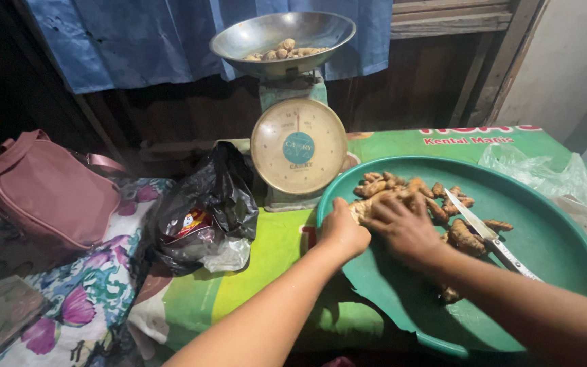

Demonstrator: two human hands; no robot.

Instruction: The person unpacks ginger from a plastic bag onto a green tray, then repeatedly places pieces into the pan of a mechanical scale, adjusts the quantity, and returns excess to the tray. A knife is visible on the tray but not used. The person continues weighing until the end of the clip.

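A wide green tray [552, 231] holds a heap of brown knobbly roots [402, 189] at its far left side. My left hand [342, 230] and my right hand [402, 228] are both curled onto the near edge of that heap, gripping pieces of root between them. A knife [490, 234] with a pale blade lies in the tray just right of my right hand. Behind the tray stands a dial kitchen scale [298, 146], and its metal bowl [283, 34] contains a few more roots.
A black plastic bag [205, 204] with packets inside sits left of the scale. A pink handbag [45, 194] rests on a flowered cloth at far left. Clear plastic bags [552, 177] lie at the right, on a green printed table cover [266, 272]. A blue cloth hangs behind.
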